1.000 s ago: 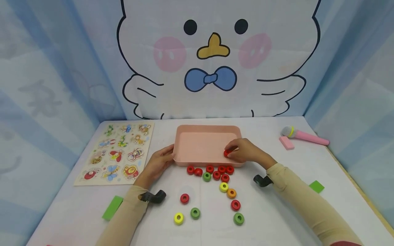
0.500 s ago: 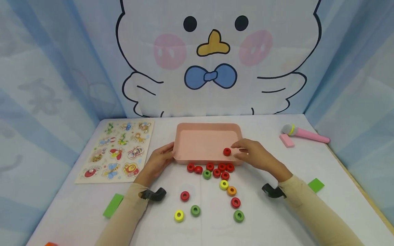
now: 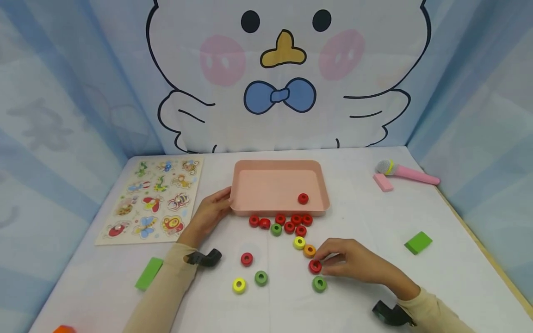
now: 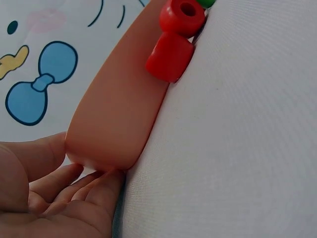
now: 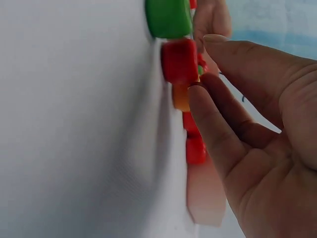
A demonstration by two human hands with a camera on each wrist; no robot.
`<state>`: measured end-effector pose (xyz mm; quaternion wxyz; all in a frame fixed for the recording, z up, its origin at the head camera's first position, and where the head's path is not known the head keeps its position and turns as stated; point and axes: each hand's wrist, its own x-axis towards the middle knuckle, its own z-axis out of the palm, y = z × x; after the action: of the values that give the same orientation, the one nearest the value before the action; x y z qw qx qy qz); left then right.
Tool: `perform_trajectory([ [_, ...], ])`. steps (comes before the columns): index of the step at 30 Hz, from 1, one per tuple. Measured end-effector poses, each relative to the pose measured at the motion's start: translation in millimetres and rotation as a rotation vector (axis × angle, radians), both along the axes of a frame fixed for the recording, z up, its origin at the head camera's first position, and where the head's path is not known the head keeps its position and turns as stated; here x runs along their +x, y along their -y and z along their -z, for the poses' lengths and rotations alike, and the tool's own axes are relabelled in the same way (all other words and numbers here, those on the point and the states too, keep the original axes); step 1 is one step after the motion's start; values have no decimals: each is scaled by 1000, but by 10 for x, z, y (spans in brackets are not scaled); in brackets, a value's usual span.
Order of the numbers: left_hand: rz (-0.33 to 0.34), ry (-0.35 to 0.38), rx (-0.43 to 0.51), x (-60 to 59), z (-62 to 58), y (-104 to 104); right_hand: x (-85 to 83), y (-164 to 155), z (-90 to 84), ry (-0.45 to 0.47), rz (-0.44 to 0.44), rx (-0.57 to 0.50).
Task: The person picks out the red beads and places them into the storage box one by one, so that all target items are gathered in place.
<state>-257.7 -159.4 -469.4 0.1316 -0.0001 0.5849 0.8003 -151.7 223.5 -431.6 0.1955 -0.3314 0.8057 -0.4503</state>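
Observation:
A pink tray (image 3: 275, 185) lies on the table with one red bead (image 3: 303, 198) inside. At its left end my left hand (image 3: 208, 212) holds the edge; the left wrist view shows the thumb at the rim and the fingers against the lower side. My right hand (image 3: 358, 261) is beside another red bead (image 3: 315, 266), fingertips close to it. In the right wrist view, thumb and fingers stand apart with nothing gripped between them. An orange bead (image 3: 309, 251) and a green bead (image 3: 319, 284) lie either side of that red bead.
Several red beads (image 3: 296, 219) and a green one line the tray's front. More loose beads, including a yellow bead (image 3: 239, 285), lie nearer. Around them are a sticker sheet (image 3: 151, 199), green blocks (image 3: 418, 243), a pink block (image 3: 383, 182) and a toy microphone (image 3: 408, 173).
My right hand has let go of a red bead in the tray, then moved back toward me to another red bead. The left hand has stayed at the tray's edge.

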Motion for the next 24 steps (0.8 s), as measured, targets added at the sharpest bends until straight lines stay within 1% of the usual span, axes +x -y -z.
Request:
perform_trajectory([
  [3,3,3,-7,-4,-7,-4,32,55,53,30,-10,-19],
  [10,-4,11,-19,-4,-16,-6,26,121,92,35,5,-4],
  [14,1,7,-38,-1,-13,0,22,132,104,10,-6,12],
  [18,2,2,-34,5,-5,5,33,138,97,-5,-8,36],
  [21,7,-5,-34,3,-5,5,36,132,84,-19,-8,49],
  [24,4,-1,-35,1,-11,2,3,114,41,-54,-9,46],
])
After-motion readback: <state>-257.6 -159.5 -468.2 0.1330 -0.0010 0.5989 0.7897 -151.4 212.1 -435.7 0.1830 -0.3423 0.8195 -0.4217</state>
